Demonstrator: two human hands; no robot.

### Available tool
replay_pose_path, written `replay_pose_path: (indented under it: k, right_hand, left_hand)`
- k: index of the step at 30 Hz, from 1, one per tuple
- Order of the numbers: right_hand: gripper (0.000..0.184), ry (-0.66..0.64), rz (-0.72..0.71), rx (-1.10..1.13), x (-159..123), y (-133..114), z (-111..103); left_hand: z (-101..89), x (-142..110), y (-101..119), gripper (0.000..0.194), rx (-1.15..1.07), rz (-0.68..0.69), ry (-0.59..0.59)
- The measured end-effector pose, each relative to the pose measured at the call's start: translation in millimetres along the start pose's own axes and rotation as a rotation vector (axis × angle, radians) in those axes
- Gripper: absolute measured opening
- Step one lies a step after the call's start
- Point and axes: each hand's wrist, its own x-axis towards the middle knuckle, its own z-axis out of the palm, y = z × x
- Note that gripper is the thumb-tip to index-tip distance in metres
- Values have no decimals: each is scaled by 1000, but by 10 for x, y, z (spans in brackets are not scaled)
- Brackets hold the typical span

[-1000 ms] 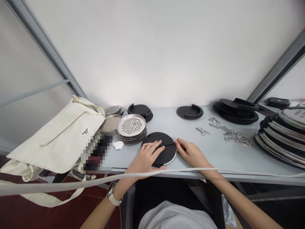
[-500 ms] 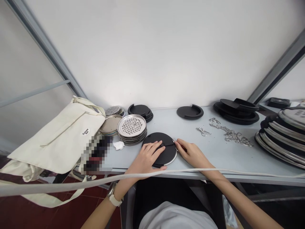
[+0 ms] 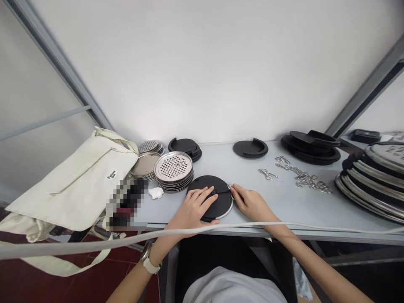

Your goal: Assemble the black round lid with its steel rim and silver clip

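Observation:
A round black disc [image 3: 222,205] lies at the table's near edge, with a seam across it and a silvery rim showing at the lower right. My left hand [image 3: 197,206] rests on its left half, fingers stretched over the top and thumb by the near rim. At the right end of the seam, my right hand [image 3: 249,202] pinches a small metal wire clip [image 3: 229,186] against the rim; its fingertips partly cover the clip. Behind the disc to the left stands a stack of perforated metal discs [image 3: 174,167].
Loose wire clips [image 3: 311,182] lie right of my hands. Black round holders [image 3: 251,148] line the wall. A tall stack of black and metal discs [image 3: 372,181] stands far right, a cream bag [image 3: 75,181] at left. A white cord [image 3: 126,240] crosses in front of my forearms.
The view has shifted very slightly. Both hands keep the same places on the black disc, and nothing else has visibly moved.

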Motion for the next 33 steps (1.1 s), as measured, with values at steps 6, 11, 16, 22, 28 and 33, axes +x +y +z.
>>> replay_pose_path:
  k: [6,11,16,22,28,33]
  right_hand:
    - [30,-23,32,6,17,-37,-33]
    - [31,-28,59,16,29,-54,-28]
    - [31,-27,60,20,35,-37,-22]
    - [31,-35,33,23,27,-24,-46]
    - [31,-34,15,5,23,-16,-36]
    - [31,-24,-1,-31,19,-9,-16]
  left_hand:
    - [15,3,0,56,-7,-13,10]
    - [5,7,0,57,-7,-8,2]
    - [11,1,1,57,-6,-9,12]
    - [13,-6,-2,56,1,-4,6]
    - [12,-8,-7,56,-4,-9,4]
    - [13,-2,-11,56,0,-5,-3]
